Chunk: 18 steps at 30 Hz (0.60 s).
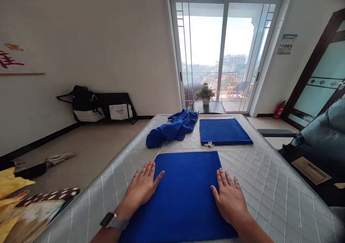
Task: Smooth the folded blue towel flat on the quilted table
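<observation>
A blue cloth, flat and roughly square, lies on the quilted silver-grey mattress in front of me. My left hand rests on its left edge, fingers spread and pointing forward. On the right edge lies my right hand, palm down with the thumb apart from the fingers. Neither hand grips anything. Beyond the flat cloth, a neatly folded blue cloth with a small white tag sits at the right. To its left is a crumpled blue cloth in a loose heap.
A potted plant stands on a dark chair past the mattress's far end. Bags, including a black backpack, are by the left wall. Patterned bedding lies at lower left; a dark padded seat stands at right.
</observation>
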Available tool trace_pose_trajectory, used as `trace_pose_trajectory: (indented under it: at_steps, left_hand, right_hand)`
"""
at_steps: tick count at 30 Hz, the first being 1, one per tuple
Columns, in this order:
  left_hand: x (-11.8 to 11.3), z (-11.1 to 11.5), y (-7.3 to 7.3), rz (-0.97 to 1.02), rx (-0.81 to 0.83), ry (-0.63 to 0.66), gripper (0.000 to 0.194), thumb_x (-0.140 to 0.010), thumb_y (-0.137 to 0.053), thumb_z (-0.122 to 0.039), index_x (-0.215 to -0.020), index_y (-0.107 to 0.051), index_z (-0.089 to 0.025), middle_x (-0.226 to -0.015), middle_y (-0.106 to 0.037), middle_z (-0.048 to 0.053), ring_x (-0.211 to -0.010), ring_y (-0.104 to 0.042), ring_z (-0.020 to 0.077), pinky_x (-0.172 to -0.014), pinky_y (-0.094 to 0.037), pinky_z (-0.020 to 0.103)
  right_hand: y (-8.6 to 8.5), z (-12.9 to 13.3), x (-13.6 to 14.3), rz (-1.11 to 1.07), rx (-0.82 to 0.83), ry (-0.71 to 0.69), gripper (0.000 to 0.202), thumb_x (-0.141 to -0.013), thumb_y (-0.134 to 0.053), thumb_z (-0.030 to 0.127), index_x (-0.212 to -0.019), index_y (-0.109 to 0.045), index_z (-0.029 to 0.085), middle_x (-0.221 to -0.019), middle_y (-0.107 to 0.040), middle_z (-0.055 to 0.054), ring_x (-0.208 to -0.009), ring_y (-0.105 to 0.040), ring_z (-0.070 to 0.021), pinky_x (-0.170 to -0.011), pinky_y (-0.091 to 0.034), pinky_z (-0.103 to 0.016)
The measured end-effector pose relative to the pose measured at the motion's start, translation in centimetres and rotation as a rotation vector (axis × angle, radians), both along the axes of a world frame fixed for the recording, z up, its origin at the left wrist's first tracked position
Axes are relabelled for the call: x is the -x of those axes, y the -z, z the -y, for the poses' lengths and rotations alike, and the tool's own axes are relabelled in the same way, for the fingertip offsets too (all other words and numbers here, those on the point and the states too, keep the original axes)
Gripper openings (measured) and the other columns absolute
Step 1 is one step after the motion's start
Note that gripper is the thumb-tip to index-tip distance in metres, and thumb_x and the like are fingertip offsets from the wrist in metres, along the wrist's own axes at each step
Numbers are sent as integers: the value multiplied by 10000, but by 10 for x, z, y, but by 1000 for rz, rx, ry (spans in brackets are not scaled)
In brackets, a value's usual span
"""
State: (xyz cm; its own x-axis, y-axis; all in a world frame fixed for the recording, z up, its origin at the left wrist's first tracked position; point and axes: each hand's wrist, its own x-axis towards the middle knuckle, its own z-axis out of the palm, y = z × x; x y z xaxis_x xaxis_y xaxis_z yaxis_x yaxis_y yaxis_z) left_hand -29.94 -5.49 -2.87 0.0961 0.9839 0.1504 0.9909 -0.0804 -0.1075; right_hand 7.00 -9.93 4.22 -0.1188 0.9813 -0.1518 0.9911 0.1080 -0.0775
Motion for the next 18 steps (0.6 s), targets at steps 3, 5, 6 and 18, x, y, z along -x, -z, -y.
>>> trace_pose_trajectory:
  at_steps: [3, 5, 6, 18]
  left_hand:
    - [0, 2, -4, -12, -47, 27, 700, -960, -213, -600, -1486, -408, -181, -1563, -379, 131, -1450, -310, 303, -1165, -213, 544]
    - [-9, 2, -12, -23, -89, 3, 741, -959, -191, -630, -1471, -431, -151, -1550, -396, 145, -1443, -326, 308, -1169, -214, 546]
    - [-16, 3, -17, -25, -110, -15, 772, -955, -184, -649, -1465, -437, -127, -1546, -399, 155, -1441, -329, 312, -1173, -213, 547]
    - [-179, 64, -48, 23, -192, 573, 619, -1014, -306, -520, -1545, -234, -211, -1600, -307, 47, -1473, -266, 222, -1181, -305, 435]
  right_hand:
    - [-5, 3, 1, 11, -19, -4, 634, -1005, -209, 458, -1547, -126, 138, -1615, -81, -49, -1497, -84, -255, -1209, -43, -508]
    - [-7, 5, 2, 14, -56, 0, 638, -1004, -232, 460, -1545, -152, 132, -1612, -107, -59, -1495, -92, -266, -1208, -52, -512]
    - [-7, 6, 2, 10, -85, -1, 633, -1003, -247, 449, -1544, -168, 130, -1610, -120, -65, -1494, -102, -272, -1208, -63, -511]
    - [17, 11, -1, -89, -121, -56, 613, -1009, -250, 412, -1521, -251, 75, -1588, -183, -142, -1484, -138, -305, -1211, -26, -527]
